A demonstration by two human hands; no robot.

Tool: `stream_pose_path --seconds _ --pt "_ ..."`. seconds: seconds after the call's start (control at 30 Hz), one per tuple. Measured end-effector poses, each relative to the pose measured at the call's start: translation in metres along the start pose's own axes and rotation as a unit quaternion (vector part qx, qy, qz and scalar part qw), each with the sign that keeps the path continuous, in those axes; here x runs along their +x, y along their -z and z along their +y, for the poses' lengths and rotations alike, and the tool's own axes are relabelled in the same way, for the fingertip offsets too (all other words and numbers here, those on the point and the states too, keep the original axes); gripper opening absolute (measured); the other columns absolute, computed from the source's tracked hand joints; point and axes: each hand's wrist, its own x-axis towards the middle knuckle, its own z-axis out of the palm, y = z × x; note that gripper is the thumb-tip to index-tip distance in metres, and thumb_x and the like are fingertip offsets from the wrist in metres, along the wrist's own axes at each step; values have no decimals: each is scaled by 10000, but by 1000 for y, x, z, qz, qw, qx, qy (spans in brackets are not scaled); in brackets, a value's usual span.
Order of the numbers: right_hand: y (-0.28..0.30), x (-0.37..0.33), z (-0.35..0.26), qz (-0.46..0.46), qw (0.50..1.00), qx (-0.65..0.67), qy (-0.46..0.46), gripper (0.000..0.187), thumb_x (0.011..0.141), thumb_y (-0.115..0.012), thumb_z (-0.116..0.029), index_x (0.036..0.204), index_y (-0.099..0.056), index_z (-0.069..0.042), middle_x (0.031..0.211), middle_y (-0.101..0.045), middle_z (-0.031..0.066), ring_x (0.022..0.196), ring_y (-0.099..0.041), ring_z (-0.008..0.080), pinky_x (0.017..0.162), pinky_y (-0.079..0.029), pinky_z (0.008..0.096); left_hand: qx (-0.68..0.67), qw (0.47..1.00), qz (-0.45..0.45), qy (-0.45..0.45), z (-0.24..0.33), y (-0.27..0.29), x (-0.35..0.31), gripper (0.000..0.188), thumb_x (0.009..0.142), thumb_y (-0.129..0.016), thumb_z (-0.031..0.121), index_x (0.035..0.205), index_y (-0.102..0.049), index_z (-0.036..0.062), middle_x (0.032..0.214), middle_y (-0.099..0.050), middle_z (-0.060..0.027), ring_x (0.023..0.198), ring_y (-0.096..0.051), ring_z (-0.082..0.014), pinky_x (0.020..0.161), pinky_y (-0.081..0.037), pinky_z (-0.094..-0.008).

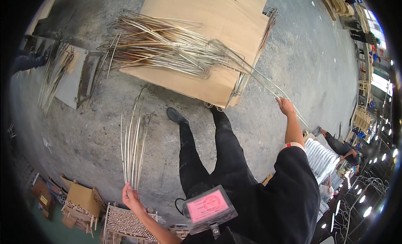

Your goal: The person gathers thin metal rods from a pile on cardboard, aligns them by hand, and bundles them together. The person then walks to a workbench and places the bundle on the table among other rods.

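Clearly, the left grip (132, 197) is curled snugly around a wire bundle (132, 172), whose long axis points to twelve o'clock from it. Fingers closed, the right grip (285, 105) pinches a long wire (256, 71) slanting toward ten o'clock, over the wire pile (159, 47). The left grip hides the bundle's near ends; the long wire's far end blurs into the pile.

The left hand (132, 197) hides the near ends of its metal rods (133, 172), and the right hand (286, 106) covers part of a long wire (253, 68). The upper edge crops the cardboard (201, 7), the lower the left forearm (158, 229). The dark rim hides most of a co-worker (28, 63).
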Motion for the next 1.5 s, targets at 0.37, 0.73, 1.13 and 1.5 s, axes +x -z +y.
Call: stream_pose_path --seconds 0.37,0.73,1.13,1.5 --pt "11 118 53 -226 954 -196 9 584 975 -560 -560 1414 -565 -173 1399 -604 148 1330 -534 363 1126 -346 624 -45 999 -13 2 -5 -119 -78 244 1021 -618 146 1217 -669 9 586 -311 124 499 -230 -1 549 -318 -199" --pt "40 233 -282 152 928 195 279 516 941 -663 -405 1300 -537 -57 1227 -648 219 1144 -606 410 952 -503 499 26 999 25 14 -27 -181 -131 212 989 -653 118 1178 -687 30 694 -455 109 532 -318 8 469 -217 -189" --pt "163 288 -390 175 866 284 371 284 1024 -526 -292 1061 -620 -26 949 -695 253 920 -655 463 759 -498 537 1 1000 15 20 -47 -207 -158 228 972 -686 121 1184 -697 41 731 -508 82 587 -369 -18 503 -251 -210" --pt "204 192 -424 78 780 429 449 286 1023 -541 -296 1077 -604 -22 965 -658 284 905 -612 471 798 -488 490 -6 1000 11 26 -34 -215 -175 179 948 -708 104 1109 -735 31 712 -506 74 572 -379 -26 496 -274 -219"
